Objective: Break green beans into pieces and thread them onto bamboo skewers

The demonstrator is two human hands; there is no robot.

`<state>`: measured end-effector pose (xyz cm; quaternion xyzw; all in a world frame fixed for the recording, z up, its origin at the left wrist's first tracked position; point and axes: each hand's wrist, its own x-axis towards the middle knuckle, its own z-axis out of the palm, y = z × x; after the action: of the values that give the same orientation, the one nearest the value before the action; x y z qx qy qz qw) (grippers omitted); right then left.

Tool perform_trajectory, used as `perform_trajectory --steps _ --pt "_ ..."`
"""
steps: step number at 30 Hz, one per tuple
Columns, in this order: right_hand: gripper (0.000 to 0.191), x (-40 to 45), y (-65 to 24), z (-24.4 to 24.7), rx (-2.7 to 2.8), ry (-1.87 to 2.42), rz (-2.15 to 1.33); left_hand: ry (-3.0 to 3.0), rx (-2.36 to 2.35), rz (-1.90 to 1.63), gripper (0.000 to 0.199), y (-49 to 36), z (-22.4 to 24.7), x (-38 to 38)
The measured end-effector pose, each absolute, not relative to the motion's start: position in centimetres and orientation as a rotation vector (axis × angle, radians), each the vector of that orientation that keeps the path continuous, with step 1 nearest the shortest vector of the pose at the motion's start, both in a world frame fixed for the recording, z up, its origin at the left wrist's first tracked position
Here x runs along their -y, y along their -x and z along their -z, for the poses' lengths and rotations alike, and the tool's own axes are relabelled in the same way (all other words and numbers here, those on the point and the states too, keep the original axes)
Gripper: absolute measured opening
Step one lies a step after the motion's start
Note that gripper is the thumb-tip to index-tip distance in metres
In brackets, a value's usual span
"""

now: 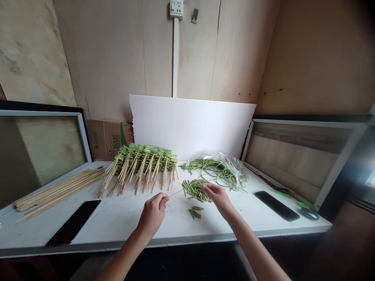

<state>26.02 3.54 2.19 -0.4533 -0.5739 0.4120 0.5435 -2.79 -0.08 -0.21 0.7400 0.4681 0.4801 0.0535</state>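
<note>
My left hand [155,208] is closed in a pinch on the bare end of a thin bamboo skewer [175,192]. A row of short cut green bean pieces [186,188] sits at the skewer's other end, over a loose pile of similar pieces [197,190]. My right hand [216,197] is also closed, thumb and fingertips pressed together at the right side of that pile. What its fingertips hold is hidden against the green behind. A few separate cut pieces [195,212] lie on the white table [175,230] nearer to me.
Finished skewers [146,160] are stacked at the back left, sticks facing me. Bare skewers [61,189] lie further left, near a black phone [74,222]. Long uncut beans [225,173] spill from a clear bag [231,160]. Another phone [277,205] and a mouse [309,213] lie right.
</note>
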Motion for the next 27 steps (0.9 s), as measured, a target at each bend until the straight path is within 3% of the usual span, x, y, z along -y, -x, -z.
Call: perform_trajectory --steps 5,11,19,27 --pt "0.045 -3.3 -25.6 -3.0 1.096 0.839 -1.173 -2.282 -1.413 -1.434 0.029 2.6 0.0 0.4" --pt "0.034 -2.7 -25.1 -3.5 1.062 0.791 -1.223 -2.269 -1.436 -1.403 0.028 2.4 -0.2 0.6" --pt "0.039 -2.4 -24.6 -3.9 1.115 0.85 -1.192 -2.293 -1.44 -1.425 0.027 2.4 0.1 0.5" --pt "0.033 -2.5 -24.9 -3.6 1.069 0.801 -1.179 -2.336 -1.448 -1.443 0.025 2.4 0.0 0.6"
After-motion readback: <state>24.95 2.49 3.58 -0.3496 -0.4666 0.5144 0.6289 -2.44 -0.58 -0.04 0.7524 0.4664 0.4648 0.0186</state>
